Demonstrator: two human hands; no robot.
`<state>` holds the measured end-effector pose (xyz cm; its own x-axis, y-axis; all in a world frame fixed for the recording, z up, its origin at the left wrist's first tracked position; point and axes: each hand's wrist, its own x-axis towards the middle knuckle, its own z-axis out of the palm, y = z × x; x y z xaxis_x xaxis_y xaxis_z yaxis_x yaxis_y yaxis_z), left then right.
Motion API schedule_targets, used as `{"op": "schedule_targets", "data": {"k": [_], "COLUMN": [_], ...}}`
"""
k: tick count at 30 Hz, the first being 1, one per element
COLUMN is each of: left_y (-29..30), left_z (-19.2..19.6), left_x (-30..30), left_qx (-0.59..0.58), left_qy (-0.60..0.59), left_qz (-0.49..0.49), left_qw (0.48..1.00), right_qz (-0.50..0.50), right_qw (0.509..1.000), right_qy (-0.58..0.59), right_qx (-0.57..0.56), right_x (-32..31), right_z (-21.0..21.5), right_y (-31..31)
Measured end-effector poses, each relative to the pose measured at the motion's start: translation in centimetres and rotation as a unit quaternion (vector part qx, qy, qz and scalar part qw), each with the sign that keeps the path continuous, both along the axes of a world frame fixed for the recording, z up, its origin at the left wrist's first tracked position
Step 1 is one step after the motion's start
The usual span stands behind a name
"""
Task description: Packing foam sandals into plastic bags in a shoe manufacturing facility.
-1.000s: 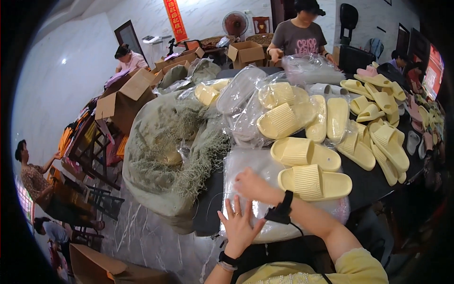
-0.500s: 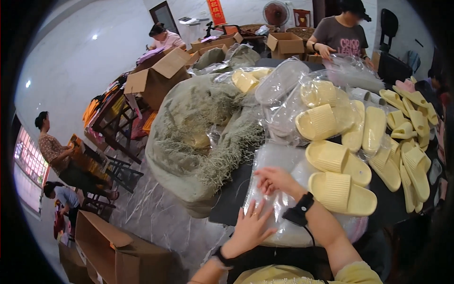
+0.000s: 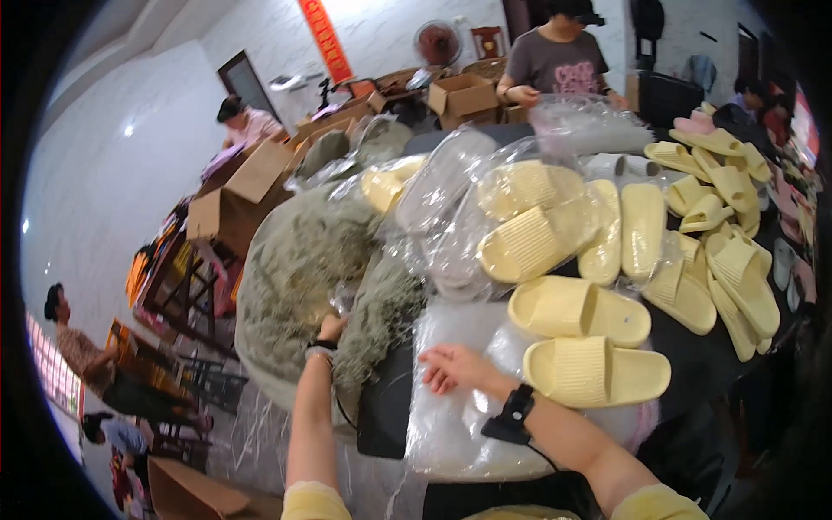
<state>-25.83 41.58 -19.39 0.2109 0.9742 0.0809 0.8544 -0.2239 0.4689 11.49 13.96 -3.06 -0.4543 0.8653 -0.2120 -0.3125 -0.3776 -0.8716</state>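
Note:
My left hand [image 3: 330,328] reaches forward into a big grey-green sack [image 3: 299,269] with a fibrous surface, and its fingers are hidden in the sack's fold. My right hand [image 3: 452,367] lies flat with fingers apart on a stack of clear plastic bags [image 3: 459,416] at the table's near edge. Two pale yellow slippers [image 3: 579,309] [image 3: 596,372] lie just right of that hand. Both wrists wear black bands.
More yellow slippers [image 3: 728,260], some in clear bags [image 3: 520,225], cover the dark table [image 3: 386,407]. A person in a grey shirt [image 3: 555,61] stands at the far side. Cardboard boxes [image 3: 251,186] and seated people [image 3: 82,351] are at the left.
My left hand has left the plastic bags and moved forward and left to the grey-green sack. My right hand stays on the bags. The view has shifted.

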Motion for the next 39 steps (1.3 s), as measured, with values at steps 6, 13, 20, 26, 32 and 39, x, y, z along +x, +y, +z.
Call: {"op": "schedule_targets", "data": {"k": [6, 13, 20, 26, 32, 39], "left_y": [4.4, -2.4, -14.4, -22.3, -21.2, -17.9], "left_z": [-4.7, 8.5, 26.8, 38.8, 38.6, 30.6], "left_x": [9.5, 11.4, 8.6, 8.7, 18.1, 39.5], "left_qx": [-0.089, -0.004, 0.135, 0.082, -0.021, -0.343], "left_qy": [-0.110, -0.022, -0.144, -0.441, -0.577, -0.280], "left_qz": [0.077, 0.127, 0.042, 0.078, -0.151, -0.304], "left_qw": [0.987, 0.992, 0.979, 0.890, 0.802, 0.843], "right_qz": [-0.022, -0.046, -0.042, -0.052, -0.042, -0.021], "right_qw": [0.999, 0.998, 0.999, 0.998, 0.999, 0.998], "right_qy": [-0.033, -0.042, -0.025, -0.017, -0.006, -0.047], "right_qx": [-0.023, -0.027, -0.016, -0.020, -0.004, -0.025], "right_x": [2.0, 1.8, 1.9, 1.7, 2.3, 1.4], "right_z": [-0.3, -0.6, -0.9, -0.9, -0.7, -0.2], "right_y": [0.4, 0.7, 0.9, 0.9, 0.6, 0.7]}}
